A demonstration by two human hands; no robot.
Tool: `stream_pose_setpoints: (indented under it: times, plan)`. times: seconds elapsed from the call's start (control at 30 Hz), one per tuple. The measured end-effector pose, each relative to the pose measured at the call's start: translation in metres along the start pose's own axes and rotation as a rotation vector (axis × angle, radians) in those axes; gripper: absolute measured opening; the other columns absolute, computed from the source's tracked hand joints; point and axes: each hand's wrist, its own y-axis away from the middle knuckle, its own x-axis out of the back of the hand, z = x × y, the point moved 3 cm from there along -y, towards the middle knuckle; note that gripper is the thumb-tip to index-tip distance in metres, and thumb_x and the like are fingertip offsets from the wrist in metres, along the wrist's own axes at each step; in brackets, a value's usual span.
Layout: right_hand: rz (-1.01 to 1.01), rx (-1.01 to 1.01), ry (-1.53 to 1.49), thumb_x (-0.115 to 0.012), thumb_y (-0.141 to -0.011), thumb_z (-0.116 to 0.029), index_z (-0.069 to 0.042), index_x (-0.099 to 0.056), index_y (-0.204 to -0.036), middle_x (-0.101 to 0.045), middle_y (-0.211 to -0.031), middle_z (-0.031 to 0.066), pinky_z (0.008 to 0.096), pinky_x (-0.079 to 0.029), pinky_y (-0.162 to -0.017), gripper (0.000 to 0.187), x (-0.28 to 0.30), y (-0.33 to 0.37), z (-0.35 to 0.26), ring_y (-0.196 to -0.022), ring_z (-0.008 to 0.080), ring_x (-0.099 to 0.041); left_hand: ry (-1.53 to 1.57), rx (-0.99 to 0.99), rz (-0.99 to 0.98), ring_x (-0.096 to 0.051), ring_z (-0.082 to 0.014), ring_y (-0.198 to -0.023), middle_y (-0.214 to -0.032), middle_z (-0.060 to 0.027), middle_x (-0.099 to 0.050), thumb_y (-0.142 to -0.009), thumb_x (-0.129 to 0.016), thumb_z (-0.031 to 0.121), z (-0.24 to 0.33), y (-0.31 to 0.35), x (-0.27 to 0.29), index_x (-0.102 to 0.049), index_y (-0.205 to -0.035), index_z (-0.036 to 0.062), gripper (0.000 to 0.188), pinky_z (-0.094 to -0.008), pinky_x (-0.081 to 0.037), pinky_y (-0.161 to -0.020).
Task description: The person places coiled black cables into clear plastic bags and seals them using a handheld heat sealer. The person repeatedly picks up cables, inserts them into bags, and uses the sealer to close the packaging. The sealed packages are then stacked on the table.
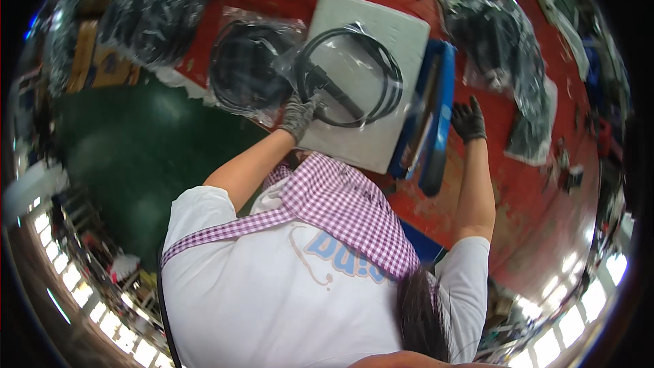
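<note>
A coiled black cable (pixel 390 61) with a thick black part (pixel 340 97) lies in a clear plastic bag (pixel 347 61) on a pale grey board (pixel 402 26). My left hand (pixel 298 117), in a grey glove, grips the near left edge of this bag. Just right of the board stands a blue bag sealer (pixel 444 88) with a long arm, somewhat blurred. My gloved right hand (pixel 469 120) is to the right of that arm, apart from it, fingers spread and holding nothing.
Another bagged black coil (pixel 248 65) sits left of the board. More bagged black items lie at the far left (pixel 153 24) and on the right (pixel 494 34) of the red tabletop (pixel 504 211). Green floor (pixel 163 143) shows beyond the table's left edge.
</note>
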Motion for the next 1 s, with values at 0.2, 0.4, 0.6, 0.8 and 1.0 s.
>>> stream_pose_setpoints:
  times: [0.2, 0.4, 0.6, 0.8, 1.0]
  plan:
    - [0.145, -0.003, -0.254, -0.053, -0.077, -0.029, -0.012, -0.049, -0.098, -0.054, -0.089, 0.0066, 0.0362, -0.041, -0.077, 0.028, 0.013, -0.106, -0.026, -0.083, 0.0185, -0.049, -0.880, -0.460, 0.128, -0.053, -0.0153, -0.089, -0.102, -0.0092, -0.055, -0.078, -0.056, 0.021, 0.138, -0.037, 0.128, -0.050, -0.107, -0.0007, 0.036, -0.0246, -0.042, -0.077]
    - [-0.195, 0.178, -0.220, -0.038, -0.086, -0.025, -0.014, -0.052, -0.080, -0.052, -0.066, -0.0004, 0.0273, -0.045, -0.057, 0.019, 0.065, -0.156, -0.057, -0.055, 0.0105, -0.048, -1.073, -0.206, 0.224, -0.052, -0.0162, -0.091, -0.102, -0.0080, -0.056, -0.077, -0.057, 0.021, 0.171, -0.127, 0.216, -0.048, -0.111, 0.0044, 0.039, -0.0267, -0.040, -0.081]
    - [0.337, 0.447, 0.121, -0.048, -0.083, -0.028, -0.013, -0.051, -0.075, -0.047, -0.057, -0.0010, 0.0198, -0.039, -0.041, 0.017, -0.055, -0.061, -0.105, -0.047, 0.0102, -0.043, -1.379, -0.128, 0.578, -0.051, -0.0331, -0.093, -0.106, -0.0148, -0.053, -0.073, -0.055, 0.031, 0.135, -0.135, 0.236, -0.049, -0.109, 0.0136, 0.040, -0.0403, -0.040, -0.081]
    - [0.828, 1.948, 1.762, -0.049, -0.081, -0.024, -0.007, -0.052, -0.083, -0.056, -0.069, 0.0120, 0.0350, -0.043, -0.053, 0.018, -0.184, 0.103, -0.178, -0.060, 0.0264, -0.055, -1.217, -0.541, 0.142, -0.053, -0.0300, -0.091, -0.100, -0.0141, -0.055, -0.078, -0.050, 0.028, 0.178, -0.060, 0.042, -0.049, -0.108, 0.0104, 0.035, -0.0354, -0.042, -0.077]
    - [-0.586, 0.967, 0.681, -0.054, -0.081, -0.020, -0.005, -0.053, -0.091, -0.055, -0.072, 0.0053, 0.0244, -0.042, -0.058, 0.018, -0.260, 0.229, -0.110, -0.066, 0.0134, -0.052, 0.389, 0.659, -0.794, -0.046, -0.0324, -0.103, -0.115, -0.0206, -0.042, -0.073, -0.041, 0.061, 0.085, 0.015, -0.085, -0.033, -0.119, -0.0045, 0.080, -0.0451, -0.040, -0.086]
